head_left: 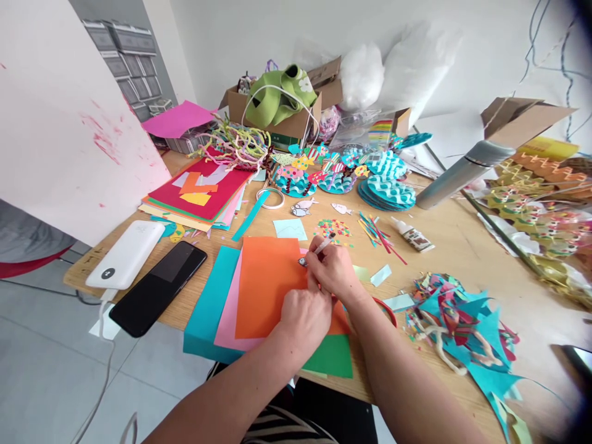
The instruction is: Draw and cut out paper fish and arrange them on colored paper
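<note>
Over an orange sheet (268, 277), my right hand (333, 266) is closed on a white pen (324, 244) with a dark end pointing up. A small grey-and-white paper cutout (303, 261) shows just left of its fingers. My left hand (308, 313) is closed and rests on the papers just below, touching the right hand; what it holds, if anything, is hidden. Pink (227, 320), blue (203, 327) and green (330, 356) sheets lie under the orange one. A red scissor handle (387, 311) shows partly behind my right wrist.
A black phone (158, 288) and white power bank (126, 254) lie left. Fish cutouts (342, 208), confetti (333, 229) and a glue bottle (413, 234) lie beyond my hands. Paper scraps (481, 327) are heaped right, below a grey bottle (465, 174). Boxes stand behind.
</note>
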Demonstrator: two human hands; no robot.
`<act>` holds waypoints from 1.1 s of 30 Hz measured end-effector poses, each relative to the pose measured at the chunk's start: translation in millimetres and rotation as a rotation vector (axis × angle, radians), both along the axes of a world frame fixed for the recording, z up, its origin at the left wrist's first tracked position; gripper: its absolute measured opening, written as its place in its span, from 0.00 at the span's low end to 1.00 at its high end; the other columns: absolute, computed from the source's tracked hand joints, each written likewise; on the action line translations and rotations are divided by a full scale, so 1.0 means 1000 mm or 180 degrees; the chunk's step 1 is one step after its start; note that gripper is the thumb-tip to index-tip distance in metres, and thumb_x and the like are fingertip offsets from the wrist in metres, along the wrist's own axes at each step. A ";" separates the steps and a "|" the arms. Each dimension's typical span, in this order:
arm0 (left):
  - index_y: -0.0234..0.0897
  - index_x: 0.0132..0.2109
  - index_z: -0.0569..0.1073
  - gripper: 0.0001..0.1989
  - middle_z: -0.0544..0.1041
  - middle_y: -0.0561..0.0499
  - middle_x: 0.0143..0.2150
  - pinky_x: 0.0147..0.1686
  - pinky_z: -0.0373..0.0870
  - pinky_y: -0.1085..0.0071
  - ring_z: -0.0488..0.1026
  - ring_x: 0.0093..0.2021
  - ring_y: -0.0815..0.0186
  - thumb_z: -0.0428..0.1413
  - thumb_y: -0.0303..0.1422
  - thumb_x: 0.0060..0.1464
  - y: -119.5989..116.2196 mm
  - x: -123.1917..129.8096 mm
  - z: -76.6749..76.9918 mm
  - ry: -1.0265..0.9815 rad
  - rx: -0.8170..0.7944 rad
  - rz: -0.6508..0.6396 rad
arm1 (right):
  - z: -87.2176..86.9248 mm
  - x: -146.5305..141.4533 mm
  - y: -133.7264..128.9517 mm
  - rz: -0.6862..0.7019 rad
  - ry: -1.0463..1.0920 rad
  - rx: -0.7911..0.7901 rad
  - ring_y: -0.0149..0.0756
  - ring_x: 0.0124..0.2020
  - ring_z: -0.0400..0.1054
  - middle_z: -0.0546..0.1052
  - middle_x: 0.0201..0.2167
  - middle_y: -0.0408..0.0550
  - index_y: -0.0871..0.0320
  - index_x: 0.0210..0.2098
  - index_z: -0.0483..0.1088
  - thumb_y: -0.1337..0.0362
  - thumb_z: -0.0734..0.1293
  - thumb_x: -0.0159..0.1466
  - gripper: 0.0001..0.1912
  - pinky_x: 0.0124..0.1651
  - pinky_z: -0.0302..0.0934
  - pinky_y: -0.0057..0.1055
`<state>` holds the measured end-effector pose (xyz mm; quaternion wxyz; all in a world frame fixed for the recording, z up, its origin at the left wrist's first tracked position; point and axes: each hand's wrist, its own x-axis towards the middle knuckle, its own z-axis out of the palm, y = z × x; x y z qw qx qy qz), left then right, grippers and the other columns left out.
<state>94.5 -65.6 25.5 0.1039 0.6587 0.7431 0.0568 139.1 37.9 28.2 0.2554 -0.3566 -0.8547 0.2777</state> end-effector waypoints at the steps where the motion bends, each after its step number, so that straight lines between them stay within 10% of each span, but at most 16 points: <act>1: 0.29 0.47 0.74 0.19 0.77 0.39 0.33 0.24 0.70 0.67 0.77 0.27 0.57 0.42 0.35 0.66 0.000 0.000 0.000 -0.0008 0.0003 0.0014 | 0.001 0.000 0.000 0.0012 -0.0008 -0.0005 0.30 0.18 0.60 0.66 0.15 0.39 0.54 0.22 0.59 0.65 0.60 0.56 0.07 0.25 0.52 0.26; 33: 0.29 0.49 0.73 0.19 0.78 0.36 0.38 0.23 0.69 0.69 0.77 0.27 0.59 0.45 0.38 0.64 0.001 0.001 -0.002 -0.0017 0.0051 0.0127 | -0.001 -0.005 -0.002 -0.0253 0.0454 -0.0292 0.30 0.17 0.63 0.69 0.16 0.40 0.55 0.24 0.61 0.65 0.60 0.57 0.05 0.23 0.54 0.25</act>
